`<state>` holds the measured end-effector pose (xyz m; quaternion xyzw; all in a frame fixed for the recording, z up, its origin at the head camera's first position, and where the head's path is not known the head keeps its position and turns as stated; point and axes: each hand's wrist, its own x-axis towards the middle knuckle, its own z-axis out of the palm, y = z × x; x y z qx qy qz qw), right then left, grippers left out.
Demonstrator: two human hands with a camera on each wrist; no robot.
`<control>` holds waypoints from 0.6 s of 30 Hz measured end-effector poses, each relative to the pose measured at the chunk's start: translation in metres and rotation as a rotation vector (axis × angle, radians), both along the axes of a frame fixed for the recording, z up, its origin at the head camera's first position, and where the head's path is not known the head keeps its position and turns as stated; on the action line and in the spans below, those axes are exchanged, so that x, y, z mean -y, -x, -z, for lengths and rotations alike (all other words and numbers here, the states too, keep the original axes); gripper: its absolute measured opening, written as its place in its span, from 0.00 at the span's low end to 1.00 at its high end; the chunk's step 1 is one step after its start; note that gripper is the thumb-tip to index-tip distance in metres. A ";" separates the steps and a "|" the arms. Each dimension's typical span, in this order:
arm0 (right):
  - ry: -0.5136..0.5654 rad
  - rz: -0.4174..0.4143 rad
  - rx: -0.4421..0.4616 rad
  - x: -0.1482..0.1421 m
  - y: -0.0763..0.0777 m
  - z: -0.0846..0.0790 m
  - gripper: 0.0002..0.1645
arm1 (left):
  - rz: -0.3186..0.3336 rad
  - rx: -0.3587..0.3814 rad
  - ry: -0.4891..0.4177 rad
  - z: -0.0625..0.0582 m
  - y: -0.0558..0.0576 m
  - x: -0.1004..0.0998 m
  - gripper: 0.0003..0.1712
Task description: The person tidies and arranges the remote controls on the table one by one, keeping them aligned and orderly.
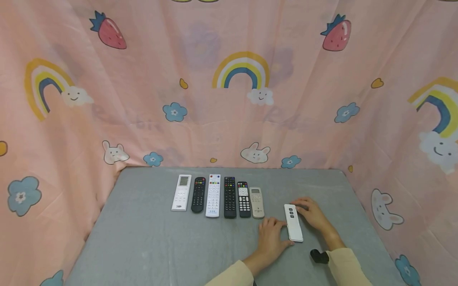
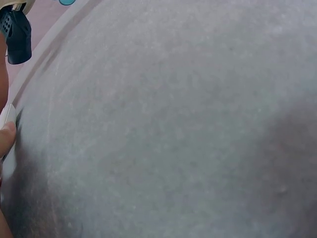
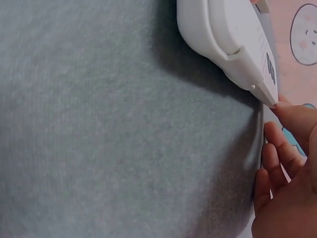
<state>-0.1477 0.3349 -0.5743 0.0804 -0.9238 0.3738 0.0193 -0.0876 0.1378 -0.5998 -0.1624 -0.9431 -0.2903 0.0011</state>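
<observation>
A slim white remote control (image 1: 294,224) with a few dark buttons near its top lies on the right part of the table, its top leaning slightly left. My left hand (image 1: 270,238) holds its lower left corner, fingertips at the left edge and thumb at the bottom end. At the upper right corner my right hand (image 1: 315,214) pinches it with thumb and forefinger. In the right wrist view the white remote's thick end (image 3: 218,29) points toward the camera, and the other right fingers (image 3: 271,153) are bent beside the table. Only a sliver of the remote (image 2: 9,115) shows in the left wrist view.
Left of my hands, several remotes stand in a row: a white one with a screen (image 1: 181,192), black and white ones, and a small beige one (image 1: 257,202). A grey cloth (image 1: 143,246) covers the table. A pink patterned curtain (image 1: 214,131) surrounds it.
</observation>
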 end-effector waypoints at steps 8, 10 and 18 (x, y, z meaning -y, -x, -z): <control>0.004 -0.018 0.015 0.000 0.002 -0.002 0.12 | 0.011 -0.003 -0.007 -0.002 0.001 0.001 0.33; -0.004 -0.020 0.019 0.000 0.003 -0.003 0.12 | 0.008 -0.016 -0.014 -0.002 0.001 0.002 0.33; -0.035 0.004 0.061 0.004 0.004 -0.010 0.13 | 0.002 -0.014 -0.015 -0.005 0.001 0.004 0.33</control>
